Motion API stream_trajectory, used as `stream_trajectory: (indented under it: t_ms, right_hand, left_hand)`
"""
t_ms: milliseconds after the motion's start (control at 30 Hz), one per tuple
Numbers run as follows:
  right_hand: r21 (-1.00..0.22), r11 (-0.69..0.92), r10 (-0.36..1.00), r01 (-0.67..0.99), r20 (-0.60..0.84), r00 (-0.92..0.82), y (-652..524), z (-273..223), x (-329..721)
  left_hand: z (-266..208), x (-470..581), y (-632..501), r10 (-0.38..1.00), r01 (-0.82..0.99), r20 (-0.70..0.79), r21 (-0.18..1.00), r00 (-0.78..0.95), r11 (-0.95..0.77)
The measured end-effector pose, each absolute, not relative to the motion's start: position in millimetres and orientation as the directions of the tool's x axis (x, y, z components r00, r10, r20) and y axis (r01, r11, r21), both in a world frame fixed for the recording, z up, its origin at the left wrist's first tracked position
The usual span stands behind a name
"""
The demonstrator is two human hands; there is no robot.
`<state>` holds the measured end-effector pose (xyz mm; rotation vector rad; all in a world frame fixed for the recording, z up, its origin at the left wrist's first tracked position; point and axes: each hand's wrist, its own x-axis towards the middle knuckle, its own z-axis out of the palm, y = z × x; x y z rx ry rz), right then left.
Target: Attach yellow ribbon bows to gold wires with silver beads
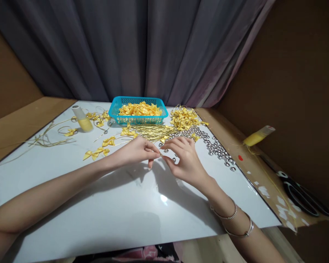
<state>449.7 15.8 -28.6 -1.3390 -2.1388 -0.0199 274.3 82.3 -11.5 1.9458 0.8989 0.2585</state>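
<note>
the left hand has its thumb and fingertips drawn together in a narrow pinch on a tiny piece, too small in this view to identify, while the right hand comes right up to the same spot, its thumb and forefinger arched with a gap between them; whether it touches the piece i cannot tell. the piece sits where the two hands meet, above the glossy white tabletop and on the near side of the scattered silver metal ring-shaped beads. for work this fine, the left pinch should probably be the steady anchor, light enough not to crush, with the right fingertips doing the small adjusting. a little more of the piece showing past the left fingertips would likely give the right hand a better purchase. resting both wrists on the bare near part of the tabletop should cut tremble, and working clear of the beads, the loose yellow satin bows and the bundle of thin gold cords would lessen the chance of snagging something or losing a dropped piece among them.
</note>
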Motion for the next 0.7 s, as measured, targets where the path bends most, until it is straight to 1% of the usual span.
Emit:
stream_trajectory:
  t_ms: [100,167,233,300,367,467,567,633,700]
  right_hand:
    - [-0.31,0.489,0.829,0.815,0.454,-0.325,17.9,-30.4,449.9]
    - [-0.291,0.471,0.841,0.833,0.432,-0.325,19.3,-31.6,450.8]
    - [-0.271,0.442,0.849,0.855,0.436,-0.3,20.0,-31.7,452.4]
    - [-0.291,0.442,0.842,0.848,0.461,-0.281,19.7,-30.6,453.3]
    - [-0.373,0.493,0.827,0.786,0.482,-0.289,18.4,-29.2,452.1]
    - [-0.575,0.546,0.832,0.61,0.458,-0.313,16.5,-30.5,445.2]
    - [-0.773,0.477,0.876,0.418,0.377,-0.302,17.4,-37.8,437.2]
    - [-0.837,0.409,0.904,0.363,0.316,-0.289,19.3,-43.2,435.4]
    - [-0.839,0.387,0.913,0.382,0.292,-0.285,21.3,-46.2,436.9]
  left_hand:
    - [-13.9,272.4,84.3,0.629,0.463,-0.19,0.833,0.754,-0.303]
    - [-14.4,271.8,84.8,0.582,0.447,-0.207,0.841,0.787,-0.306]
    - [-13.8,271.8,84.5,0.557,0.434,-0.221,0.855,0.8,-0.284]
    - [-12.4,272.2,83.4,0.568,0.417,-0.228,0.88,0.791,-0.228]
    - [-10.5,272.6,82.1,0.596,0.405,-0.24,0.9,0.766,-0.158]
    - [-8.3,273.0,80.8,0.643,0.395,-0.252,0.915,0.723,-0.085]
    - [-6.7,272.2,80.9,0.622,0.367,-0.256,0.929,0.74,-0.055]
    - [-5.1,269.9,82.4,0.587,0.366,-0.264,0.929,0.765,-0.058]
    - [-2.5,265.2,85.6,0.566,0.384,-0.274,0.919,0.778,-0.084]
